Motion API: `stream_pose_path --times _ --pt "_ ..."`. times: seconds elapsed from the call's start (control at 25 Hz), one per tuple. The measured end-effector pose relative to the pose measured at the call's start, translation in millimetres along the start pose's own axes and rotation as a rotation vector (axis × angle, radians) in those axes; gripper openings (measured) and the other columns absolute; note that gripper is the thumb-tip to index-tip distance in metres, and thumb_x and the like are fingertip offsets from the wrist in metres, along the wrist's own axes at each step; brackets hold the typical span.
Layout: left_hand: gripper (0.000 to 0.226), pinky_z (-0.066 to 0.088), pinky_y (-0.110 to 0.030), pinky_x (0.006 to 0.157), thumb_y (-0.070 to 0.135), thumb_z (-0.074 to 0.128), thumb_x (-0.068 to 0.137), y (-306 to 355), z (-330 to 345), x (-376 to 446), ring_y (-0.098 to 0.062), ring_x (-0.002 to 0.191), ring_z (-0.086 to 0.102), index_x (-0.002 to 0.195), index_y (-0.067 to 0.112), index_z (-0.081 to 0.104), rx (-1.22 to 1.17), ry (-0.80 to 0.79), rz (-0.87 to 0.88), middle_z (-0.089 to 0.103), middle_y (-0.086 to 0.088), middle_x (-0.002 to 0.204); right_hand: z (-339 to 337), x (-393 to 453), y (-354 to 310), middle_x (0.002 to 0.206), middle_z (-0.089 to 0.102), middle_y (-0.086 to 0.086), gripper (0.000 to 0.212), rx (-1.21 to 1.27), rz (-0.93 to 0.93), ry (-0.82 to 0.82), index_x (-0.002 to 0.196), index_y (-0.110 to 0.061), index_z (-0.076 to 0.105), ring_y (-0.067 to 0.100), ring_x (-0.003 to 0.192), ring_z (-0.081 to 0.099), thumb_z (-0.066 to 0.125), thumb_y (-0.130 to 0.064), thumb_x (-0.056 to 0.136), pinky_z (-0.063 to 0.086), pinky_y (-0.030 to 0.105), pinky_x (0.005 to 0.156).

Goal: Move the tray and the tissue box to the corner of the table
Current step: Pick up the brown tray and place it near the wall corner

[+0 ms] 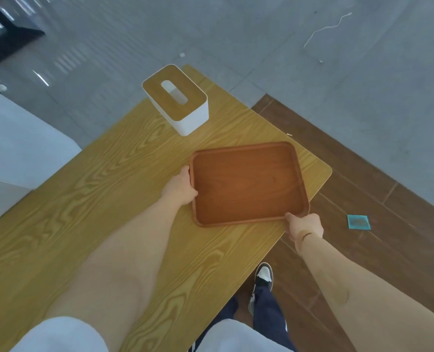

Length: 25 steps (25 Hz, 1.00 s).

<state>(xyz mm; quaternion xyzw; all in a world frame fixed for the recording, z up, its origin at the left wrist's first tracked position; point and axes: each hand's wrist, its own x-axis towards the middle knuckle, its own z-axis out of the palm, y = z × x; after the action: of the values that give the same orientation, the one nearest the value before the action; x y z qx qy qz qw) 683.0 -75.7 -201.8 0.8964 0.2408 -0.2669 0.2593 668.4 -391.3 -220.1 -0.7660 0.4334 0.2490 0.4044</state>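
Holding the tray (249,184) at two edges, both arms stretched forward over the bench (96,199).

Left hand (179,188) has its grip closed on the tray's left rim, thumb on top; right hand (303,226) pinches the near right corner, a thin band at its wrist. The brown tray sits near the bench's right corner. The tissue box (176,99), white with a wooden lid, stands at the far corner, apart from the tray. No readable writing shows.

Both bare arms are stretched forward from the bottom of the frame. The left hand (179,188) is closed on the tray (246,184)'s left edge. The right hand (303,226) is closed on its near right corner.
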Motion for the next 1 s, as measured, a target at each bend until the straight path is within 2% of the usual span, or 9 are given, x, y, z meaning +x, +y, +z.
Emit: stream_pose_path --times 0.08,0.2,0.28,0.36,0.44,0.56,0.8,0.92,1.0 --pt "0.089 0.051 -0.038 0.083 0.009 0.068 0.088 -2.4 0.1 -3.7 -0.023 0.093 0.058 0.157 0.02 0.013 -0.101 -0.016 0.007 0.06 -0.013 0.128 -3.0 -6.0 -4.2 0.109 0.069 0.021 0.044 0.087 0.014 0.005 0.125 0.0 0.052 0.034 0.086 0.072 0.069 -0.02 0.089 0.059 0.05 0.085" --pt "0.084 0.05 -0.031 0.07 0.002 0.062 0.089 -8.3 -2.8 -17.4 -0.016 0.08 0.059 0.155 0.021 0.016 -0.254 0.004 -0.004 0.061 -0.002 0.102 -9.6 -21.1 -10.4 0.102 0.071 0.02 0.034 0.183 0.001 -0.035 0.121 0.002 0.054 0.022 0.065 0.071 0.067 -0.011 0.092 0.061 0.036 0.062" --pt "0.081 0.048 -0.029 0.064 0.0 0.06 0.089 -13.3 -9.1 -34.2 -0.014 0.078 0.06 0.154 0.023 0.018 -0.343 0.045 0.013 0.057 0.002 0.091 -15.9 -35.2 -14.6 0.103 0.072 0.021 0.034 0.218 -0.044 -0.076 0.121 0.002 0.053 0.022 0.069 0.074 0.067 -0.009 0.092 0.062 0.038 0.066" --pt "0.081 0.054 -0.034 0.071 -0.001 0.061 0.088 -19.9 -15.1 -56.7 -0.017 0.083 0.062 0.154 0.023 0.021 -0.441 0.101 0.044 0.056 0.0 0.096 -24.5 -49.8 -20.3 0.109 0.07 0.022 0.038 0.259 -0.117 -0.13 0.123 0.002 0.052 0.024 0.075 0.075 0.07 -0.007 0.09 0.061 0.038 0.068" --pt "0.078 0.058 -0.048 0.084 -0.003 0.062 0.088 -28.6 -21.4 -81.1 -0.024 0.09 0.064 0.151 0.026 0.026 -0.545 0.159 0.067 0.056 -0.003 0.101 -33.5 -66.9 -26.6 0.109 0.069 0.023 0.045 0.283 -0.188 -0.18 0.125 0.0 0.048 0.026 0.075 0.074 0.072 -0.003 0.088 0.06 0.037 0.067" --pt "0.07 0.06 -0.055 0.079 -0.007 0.06 0.088 -45.5 -28.5 -117.5 -0.032 0.089 0.066 0.143 0.029 0.034 -0.657 0.254 0.095 0.055 -0.006 0.101 -43.6 -93.7 -33.1 0.101 0.066 0.017 0.061 0.313 -0.291 -0.248 0.127 -0.014 0.037 0.026 0.071 0.073 0.077 0.001 0.083 0.06 0.039 0.069" --pt "0.074 0.062 -0.044 0.064 -0.006 0.067 0.087 -85.5 -32.5 -193.2 -0.022 0.078 0.065 0.146 0.025 0.036 -0.732 0.538 0.021 0.054 -0.001 0.1 -39.4 -136.1 -34.4 0.092 0.07 0.015 0.065 0.21 -0.496 -0.385 0.122 -0.018 0.037 0.021 0.066 0.071 0.084 -0.006 0.078 0.057 0.034 0.066" --pt "0.074 0.059 -0.031 0.056 -0.002 0.068 0.088 -109.6 -27.5 -233.2 -0.018 0.079 0.064 0.146 0.029 0.035 -0.775 0.578 -0.042 0.053 0.002 0.102 -27.3 -152.2 -29.3 0.092 0.07 0.014 0.066 0.155 -0.566 -0.465 0.123 -0.017 0.038 0.021 0.069 0.071 0.084 -0.008 0.078 0.058 0.035 0.068" --pt "0.072 0.059 -0.031 0.057 -0.002 0.068 0.089 -128.8 -19.7 -263.3 -0.018 0.078 0.064 0.144 0.032 0.037 -0.839 0.627 -0.1 0.053 0.001 0.103 -16.4 -163.6 -25.2 0.091 0.072 0.014 0.068 0.11 -0.615 -0.526 0.124 -0.018 0.039 0.02 0.069 0.071 0.086 -0.009 0.076 0.058 0.036 0.069"
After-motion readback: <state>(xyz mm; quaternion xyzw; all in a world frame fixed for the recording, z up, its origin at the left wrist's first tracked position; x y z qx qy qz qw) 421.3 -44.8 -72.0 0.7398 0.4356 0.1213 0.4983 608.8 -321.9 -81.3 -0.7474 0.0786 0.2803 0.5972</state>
